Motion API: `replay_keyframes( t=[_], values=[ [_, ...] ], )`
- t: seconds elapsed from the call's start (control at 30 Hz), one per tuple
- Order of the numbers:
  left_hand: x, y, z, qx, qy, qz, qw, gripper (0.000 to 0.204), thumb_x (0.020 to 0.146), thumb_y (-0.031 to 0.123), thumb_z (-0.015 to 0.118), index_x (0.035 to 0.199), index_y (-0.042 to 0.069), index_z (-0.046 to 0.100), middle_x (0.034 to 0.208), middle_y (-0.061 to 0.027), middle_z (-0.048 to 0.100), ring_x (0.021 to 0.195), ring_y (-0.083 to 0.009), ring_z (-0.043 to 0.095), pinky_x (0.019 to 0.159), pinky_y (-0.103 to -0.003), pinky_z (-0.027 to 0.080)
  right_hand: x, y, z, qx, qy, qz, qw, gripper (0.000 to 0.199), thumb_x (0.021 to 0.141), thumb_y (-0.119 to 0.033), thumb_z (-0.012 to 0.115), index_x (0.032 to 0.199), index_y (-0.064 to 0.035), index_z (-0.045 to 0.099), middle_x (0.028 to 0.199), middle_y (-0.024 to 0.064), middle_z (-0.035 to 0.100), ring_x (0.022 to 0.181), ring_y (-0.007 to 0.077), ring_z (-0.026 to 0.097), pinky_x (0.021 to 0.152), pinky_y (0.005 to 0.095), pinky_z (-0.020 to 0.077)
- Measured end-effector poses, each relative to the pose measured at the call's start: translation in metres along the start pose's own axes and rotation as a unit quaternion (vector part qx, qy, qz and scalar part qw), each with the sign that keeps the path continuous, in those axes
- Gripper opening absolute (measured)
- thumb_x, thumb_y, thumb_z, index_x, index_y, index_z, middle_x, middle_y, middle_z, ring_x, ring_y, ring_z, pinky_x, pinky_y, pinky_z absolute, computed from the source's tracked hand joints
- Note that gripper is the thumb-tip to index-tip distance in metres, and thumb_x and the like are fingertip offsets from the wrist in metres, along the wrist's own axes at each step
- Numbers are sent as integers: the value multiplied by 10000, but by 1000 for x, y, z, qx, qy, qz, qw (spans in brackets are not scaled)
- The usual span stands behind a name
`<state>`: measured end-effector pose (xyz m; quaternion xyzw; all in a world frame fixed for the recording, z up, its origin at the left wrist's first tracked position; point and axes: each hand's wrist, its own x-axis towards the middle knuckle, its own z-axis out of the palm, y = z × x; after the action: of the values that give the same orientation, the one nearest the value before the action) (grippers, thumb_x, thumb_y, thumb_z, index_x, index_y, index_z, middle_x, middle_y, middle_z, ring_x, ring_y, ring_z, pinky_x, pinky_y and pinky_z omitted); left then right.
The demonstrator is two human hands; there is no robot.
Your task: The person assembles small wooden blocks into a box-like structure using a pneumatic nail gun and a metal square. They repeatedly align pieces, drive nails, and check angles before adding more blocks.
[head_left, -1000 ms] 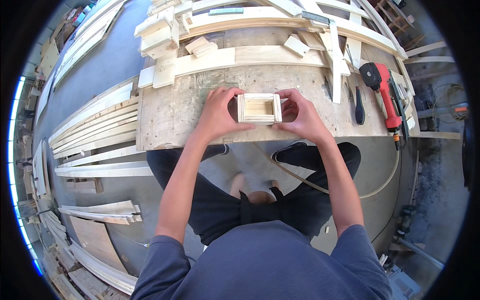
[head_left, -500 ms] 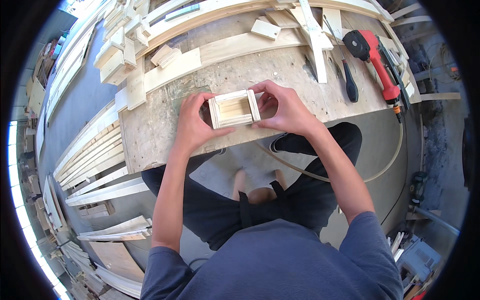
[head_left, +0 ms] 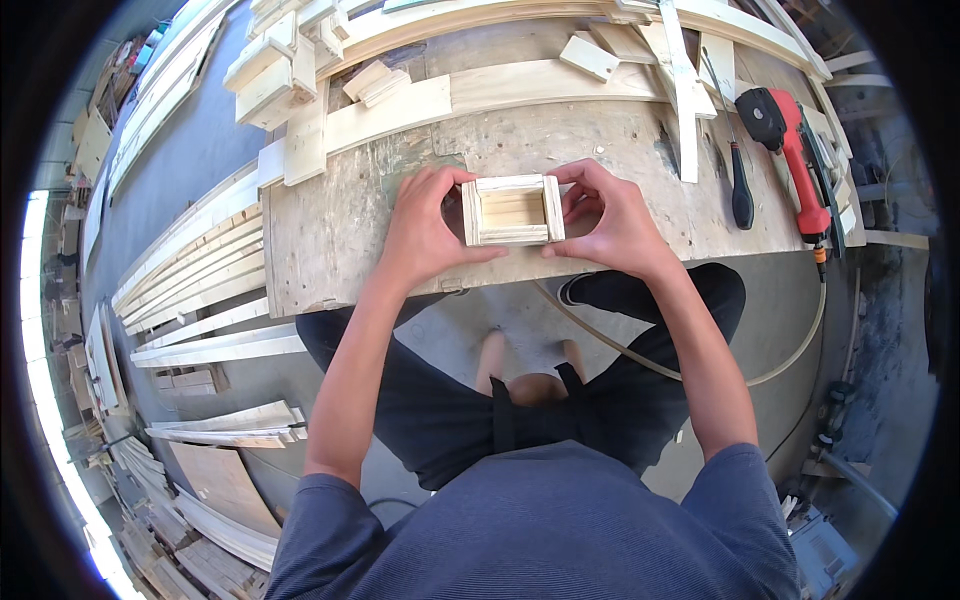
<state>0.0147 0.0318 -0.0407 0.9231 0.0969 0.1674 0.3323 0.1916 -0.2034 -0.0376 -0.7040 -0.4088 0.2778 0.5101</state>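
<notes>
Between my two hands is a small rectangular wooden box (head_left: 512, 236) of pale wood, its hollow inside facing up. My left hand (head_left: 428, 225) grips its left end, thumb along the near side and fingers behind. On the opposite end, my right hand (head_left: 615, 225) closes with thumb near and curled fingers at the far corner. The box is at the near edge of the plywood workbench (head_left: 380, 165); whether it rests on the surface or is held just above, I cannot tell.
To the right on the bench lie a black-handled screwdriver (head_left: 741, 190) and a red and black air nailer (head_left: 795, 160) with a hose (head_left: 800, 355) hanging down. Wooden strips (head_left: 560, 85) lie along the far side. Stacked wooden blocks (head_left: 275, 70) stand far left, long boards (head_left: 200, 255) below them.
The whole view has shifted, so bench, hands and box appear farther right. The box looks turned slightly, its sides now squarer to the view. Both hands keep their hold.
</notes>
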Motion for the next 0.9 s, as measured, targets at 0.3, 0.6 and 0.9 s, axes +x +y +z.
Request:
replay_keyframes(
  t=[0.3, 0.6, 0.9],
  values=[
    [0, -1, 0, 5, 0, 24, 1000, 824, 568, 368, 1092, 1243, 105, 698, 1166, -113, 724, 1152, -349, 671, 1079, -474, 497, -2, -4, 1, -42, -11, 25, 999, 802, 681, -86, 1076, 1368, -11, 669, 1060, 41, 743, 959, 121, 710, 895, 299, 626],
    [-3, -2, 0, -7, 5, 25, 1000, 827, 586, 377, 1088, 1256, 99, 690, 1140, -115, 715, 1131, -338, 663, 1064, -471, 505, -1, -5, 0, -41, -13, 23, 999, 803, 700, -79, 1064, 1384, -15, 649, 1059, 47, 735, 956, 120, 701, 889, 297, 620],
    [-5, -4, -1, -5, -4, 8, 1000, 832, 606, 413, 1081, 1274, 108, 690, 1154, -113, 693, 1145, -346, 641, 1066, -465, 508, -4, -3, -2, -38, -19, -2, 999, 809, 694, -89, 1074, 1375, -13, 644, 1130, 67, 739, 1020, 142, 702, 957, 322, 614]
  ],
)
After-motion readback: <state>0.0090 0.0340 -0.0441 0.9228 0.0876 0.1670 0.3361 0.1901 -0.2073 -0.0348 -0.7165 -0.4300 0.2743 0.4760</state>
